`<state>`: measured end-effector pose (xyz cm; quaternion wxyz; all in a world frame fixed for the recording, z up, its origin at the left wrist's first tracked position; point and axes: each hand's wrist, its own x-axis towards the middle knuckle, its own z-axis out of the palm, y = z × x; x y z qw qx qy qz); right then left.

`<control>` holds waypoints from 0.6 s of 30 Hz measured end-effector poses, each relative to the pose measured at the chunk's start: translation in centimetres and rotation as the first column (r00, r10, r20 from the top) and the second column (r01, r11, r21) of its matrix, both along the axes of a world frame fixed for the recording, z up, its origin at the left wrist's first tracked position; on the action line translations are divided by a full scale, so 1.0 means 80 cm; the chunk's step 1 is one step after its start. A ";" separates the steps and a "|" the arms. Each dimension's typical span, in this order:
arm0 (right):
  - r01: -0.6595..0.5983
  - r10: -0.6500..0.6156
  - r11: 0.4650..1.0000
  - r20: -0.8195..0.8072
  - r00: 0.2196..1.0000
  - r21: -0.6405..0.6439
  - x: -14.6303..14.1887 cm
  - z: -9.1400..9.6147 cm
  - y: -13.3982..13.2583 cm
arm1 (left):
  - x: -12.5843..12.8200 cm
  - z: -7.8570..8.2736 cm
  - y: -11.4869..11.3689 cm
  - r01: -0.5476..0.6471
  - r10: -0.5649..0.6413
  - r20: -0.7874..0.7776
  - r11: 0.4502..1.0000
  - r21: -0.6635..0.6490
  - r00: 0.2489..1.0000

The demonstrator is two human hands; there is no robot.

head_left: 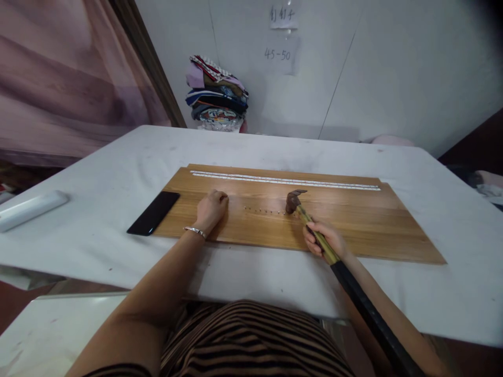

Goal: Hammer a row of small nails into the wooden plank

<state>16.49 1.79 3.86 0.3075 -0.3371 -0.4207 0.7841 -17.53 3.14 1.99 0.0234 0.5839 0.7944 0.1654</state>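
Observation:
A long wooden board (pixel 353 220) lies flat on a white table (pixel 118 173). A row of small nails (pixel 263 210) runs across its middle. My right hand (pixel 324 238) is closed round the handle of a claw hammer (pixel 295 201), whose head rests on the board at the right end of the nail row. My left hand (pixel 212 207) is curled into a loose fist and rests on the board left of the nails; a bracelet is on its wrist. I cannot make out anything inside its fingers.
A black phone (pixel 154 212) lies at the board's left end. Two pale strips (pixel 283 179) run along the board's far edge. A white bar-shaped object (pixel 29 208) sits at the far left. Folded clothes (pixel 218 94) are stacked against the wall behind the table.

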 end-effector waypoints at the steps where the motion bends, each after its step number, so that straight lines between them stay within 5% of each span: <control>1: -0.002 0.002 1.000 0.002 1.000 0.000 0.000 0.000 0.000 | 0.000 0.000 0.000 0.005 -0.005 -0.002 1.000 -0.003 1.000; 10: 0.016 -0.014 1.000 -0.051 0.999 0.025 0.003 0.000 0.000 | -0.002 -0.004 0.000 -0.028 0.022 0.087 0.997 0.072 0.996; 18: 0.004 -0.003 1.000 -0.017 1.000 0.021 0.001 -0.001 0.000 | -0.021 -0.010 0.008 -0.261 0.179 0.383 0.949 0.175 0.906</control>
